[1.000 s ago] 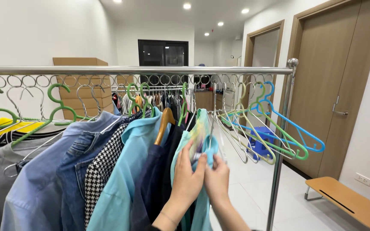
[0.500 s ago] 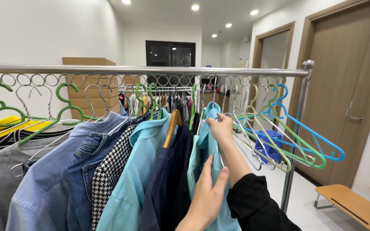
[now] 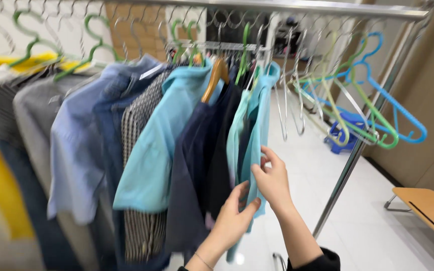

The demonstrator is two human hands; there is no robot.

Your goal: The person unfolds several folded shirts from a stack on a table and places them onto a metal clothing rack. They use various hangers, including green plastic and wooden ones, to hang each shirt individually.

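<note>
From my seat, the thing in hand is the light turquoise short-sleeved shirt [image 3: 254, 135], hanging last in the row at the right end of the garments on the steel clothes rail [image 3: 327, 7]. Its long axis runs straight down from the hanger toward the floor. My right hand [image 3: 273, 180] lies against its front edge at about mid-height, fingers curled round the cloth in a light pinch. My left hand [image 3: 234, 218] is lower and just left of it, thumb and fingers closed on the lower hem. So both grips are clenched on the same shirt, which lies directly ahead of and above them; the right hand is the higher one and nearer the hanger.

Just left of the shirt hang a dark navy garment [image 3: 197, 165] on a wooden hanger [image 3: 216, 75], then a sky-blue shirt [image 3: 151, 155], a black-and-white checked garment [image 3: 139, 120] and pale blue denim shirts [image 3: 81, 145]. To the right, empty green and blue plastic hangers [image 3: 372, 110] dangle from the rail. A wooden bench [image 3: 428, 211] stands on the white tiled floor [image 3: 357, 211] further right.
</note>
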